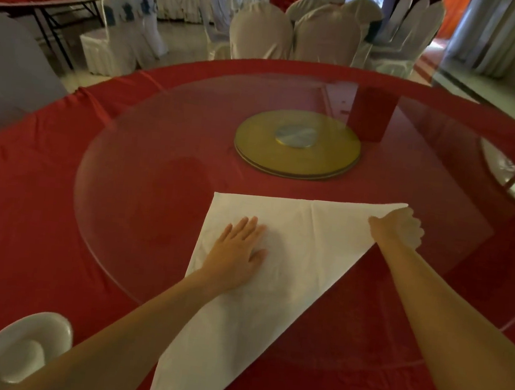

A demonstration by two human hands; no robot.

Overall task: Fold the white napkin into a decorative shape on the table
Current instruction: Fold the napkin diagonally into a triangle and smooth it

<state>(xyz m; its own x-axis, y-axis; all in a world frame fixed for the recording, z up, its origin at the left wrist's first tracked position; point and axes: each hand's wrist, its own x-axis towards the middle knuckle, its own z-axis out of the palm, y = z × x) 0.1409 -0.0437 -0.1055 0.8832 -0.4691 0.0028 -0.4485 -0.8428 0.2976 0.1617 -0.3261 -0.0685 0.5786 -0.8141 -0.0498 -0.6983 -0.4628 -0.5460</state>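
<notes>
The white napkin (290, 261) lies folded into a large triangle, partly on the glass turntable and partly on the red tablecloth. Its long edge runs from the far right corner down to the near left. My left hand (238, 249) rests flat on the napkin's left half, fingers spread. My right hand (404, 227) is at the far right corner, fingers closed on the napkin's tip. A vertical crease runs down the napkin's middle.
A round glass turntable (122, 213) sits on the red tablecloth (29, 204) over a gold base (296, 154). A white plate with a bowl (17, 357) stands at the near left. A red holder (371, 111) stands far right. Covered chairs (262, 31) ring the table.
</notes>
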